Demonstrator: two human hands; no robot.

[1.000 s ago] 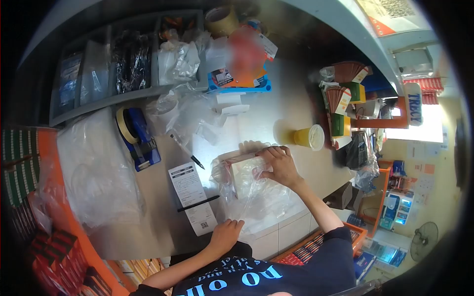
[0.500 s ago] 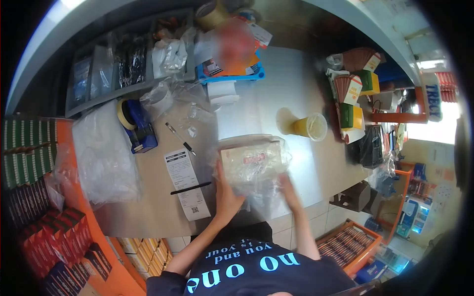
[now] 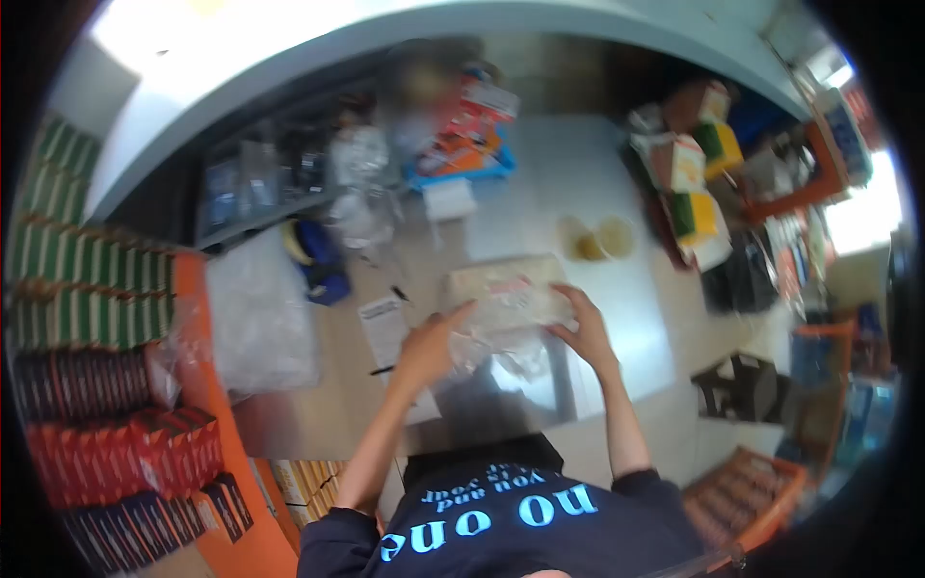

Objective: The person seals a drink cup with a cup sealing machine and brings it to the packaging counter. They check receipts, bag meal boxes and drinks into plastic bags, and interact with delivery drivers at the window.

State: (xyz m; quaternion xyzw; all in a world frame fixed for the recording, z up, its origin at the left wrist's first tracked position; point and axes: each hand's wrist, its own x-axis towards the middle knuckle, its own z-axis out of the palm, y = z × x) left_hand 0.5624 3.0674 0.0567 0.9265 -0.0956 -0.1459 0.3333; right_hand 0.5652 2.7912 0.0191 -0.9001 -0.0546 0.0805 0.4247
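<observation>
A pale box in a clear plastic bag [image 3: 509,291], with red print on its face, rests on the metal counter in front of me. Gripping its left end is my left hand [image 3: 427,349], fingers along the near corner. My right hand [image 3: 588,332] grips the right end, thumb low and fingers over the edge. Loose plastic of the bag [image 3: 520,354] bunches between the hands. A printed receipt [image 3: 383,320] lies partly behind my left forearm, with a dark pen [image 3: 381,371] across it and another pen [image 3: 399,293] nearby.
A lidded cup of yellow drink [image 3: 591,247] stands beyond the box. At left are a blue tape dispenser [image 3: 323,272] and a pile of plastic bags [image 3: 260,323]. Boxes [image 3: 696,217] line the right side, and a blue tray [image 3: 467,176] sits at the back.
My right hand has moved up from below the bag onto the box's right end. My left hand has shifted up along the left end. The camera view has swung, and everything is blurrier.
</observation>
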